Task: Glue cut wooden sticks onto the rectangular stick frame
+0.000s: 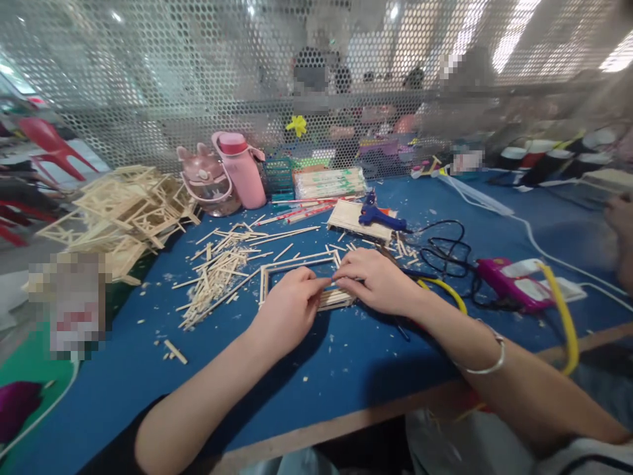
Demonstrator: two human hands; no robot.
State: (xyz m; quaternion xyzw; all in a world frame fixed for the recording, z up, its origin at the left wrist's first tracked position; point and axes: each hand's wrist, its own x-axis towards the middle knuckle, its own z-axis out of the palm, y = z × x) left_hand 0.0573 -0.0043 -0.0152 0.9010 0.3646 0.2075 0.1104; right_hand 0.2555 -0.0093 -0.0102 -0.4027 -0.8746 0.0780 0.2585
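Bare right forearm (539, 390) with thin silver bangle (502, 356) foremost. Left hand (291, 300), right hand (372, 280) over pale rectangular wooden-stick frame (264, 270); fingers bent, grasp cannot be told.

The left hand (291, 302) and right hand (376, 280) partly hide the wooden stick frame (299, 261).

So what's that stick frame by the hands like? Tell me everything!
The stick frame looks wooden: thin, pale, straight sticks outlining an open, boxy shape. Paired sticks show along its left side. It's on the blue table, right of a pile of loose sticks. The left hand and right hand hide part of it, so I can't tell exactly where they touch it.
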